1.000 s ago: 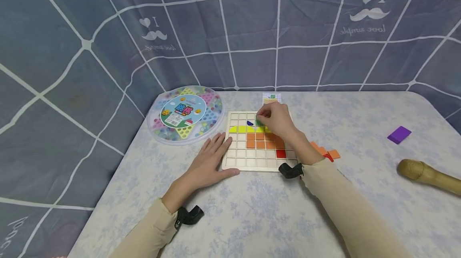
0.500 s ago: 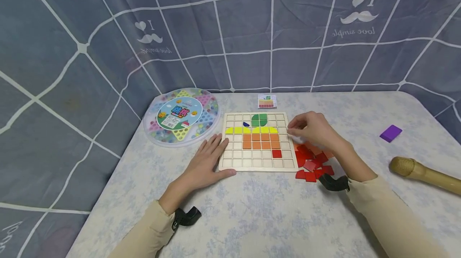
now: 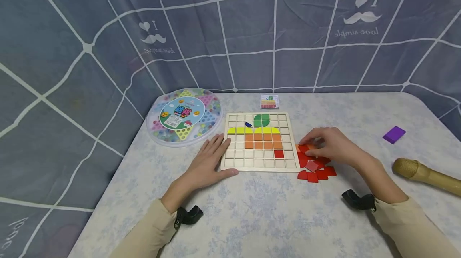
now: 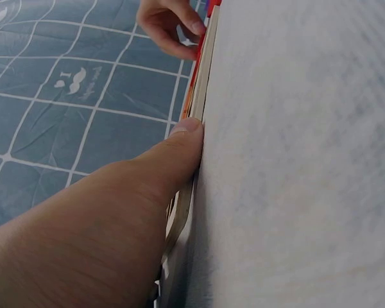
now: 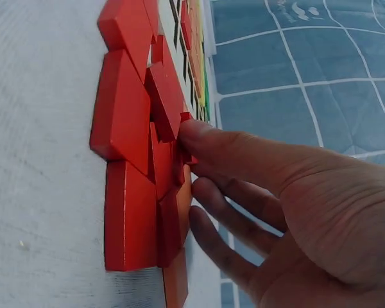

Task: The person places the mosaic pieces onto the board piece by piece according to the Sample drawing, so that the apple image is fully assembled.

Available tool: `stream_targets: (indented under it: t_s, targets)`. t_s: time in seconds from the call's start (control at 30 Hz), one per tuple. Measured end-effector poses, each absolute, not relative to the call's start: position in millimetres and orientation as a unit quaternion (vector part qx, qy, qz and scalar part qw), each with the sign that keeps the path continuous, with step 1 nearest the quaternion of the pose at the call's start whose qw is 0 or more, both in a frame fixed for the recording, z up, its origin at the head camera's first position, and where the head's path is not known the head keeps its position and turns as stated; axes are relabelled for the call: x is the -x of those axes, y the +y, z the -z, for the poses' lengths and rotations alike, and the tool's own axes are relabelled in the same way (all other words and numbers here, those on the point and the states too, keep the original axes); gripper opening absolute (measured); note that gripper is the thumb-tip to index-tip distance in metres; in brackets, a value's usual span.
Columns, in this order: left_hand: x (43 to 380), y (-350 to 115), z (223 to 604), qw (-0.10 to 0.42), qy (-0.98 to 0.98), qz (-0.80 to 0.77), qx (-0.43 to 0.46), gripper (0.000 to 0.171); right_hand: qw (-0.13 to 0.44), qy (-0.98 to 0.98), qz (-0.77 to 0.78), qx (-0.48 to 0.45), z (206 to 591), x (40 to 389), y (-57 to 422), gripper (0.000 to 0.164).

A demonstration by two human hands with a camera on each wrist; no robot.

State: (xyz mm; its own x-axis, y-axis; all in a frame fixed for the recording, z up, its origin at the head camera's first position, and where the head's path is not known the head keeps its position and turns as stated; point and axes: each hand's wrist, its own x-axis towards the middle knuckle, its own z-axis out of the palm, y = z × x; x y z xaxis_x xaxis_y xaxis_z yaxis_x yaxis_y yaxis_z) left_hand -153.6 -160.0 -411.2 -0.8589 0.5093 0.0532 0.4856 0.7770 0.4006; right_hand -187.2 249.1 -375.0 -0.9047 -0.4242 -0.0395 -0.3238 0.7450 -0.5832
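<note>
A wooden grid board (image 3: 234, 161) lies on the table, holding green leaf-shaped pieces (image 3: 261, 120), a small blue piece (image 3: 248, 124), a yellow row (image 3: 235, 130), orange squares (image 3: 258, 145) and one red square (image 3: 279, 154). My left hand (image 3: 205, 166) rests flat at the board's left edge, fingers straight and thumb along the near corner. Right of the board, my right hand (image 3: 333, 146) reaches into a pile of red tiles (image 3: 322, 174); its thumb and index finger pinch a red tile (image 3: 304, 149). In the right wrist view, the thumb covers part of that tile.
A small picture card (image 3: 269, 101) lies behind the board. A round marble-game box (image 3: 183, 116) stands at the left. Toward the right are a purple block (image 3: 394, 134) and a wooden stick with a rounded head (image 3: 425, 172). A grid-patterned curtain (image 3: 245, 30) hangs behind the table.
My right hand has let go of a green piece on the board and moved right and nearer, down to the red tiles. The left hand stays at the board's edge.
</note>
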Motion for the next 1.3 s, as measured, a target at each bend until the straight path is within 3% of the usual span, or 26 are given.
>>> stream_targets:
  t_s: [0.43, 0.9, 1.3]
  targets:
    - [152, -160, 410, 0.034, 0.942, -0.212, -0.259, 0.102, 0.008, 0.929, 0.282, 0.24, 380, 187, 234, 0.03]
    - [154, -159, 409, 0.039, 0.943, -0.209, -0.255, 0.102, 0.009, 0.913, 0.325, 0.248, 383, 175, 172, 0.021]
    - [154, -159, 408, 0.038, 0.943, -0.21, -0.255, 0.101, -0.04, 0.896, 0.339, 0.285, 393, 169, 155, 0.016]
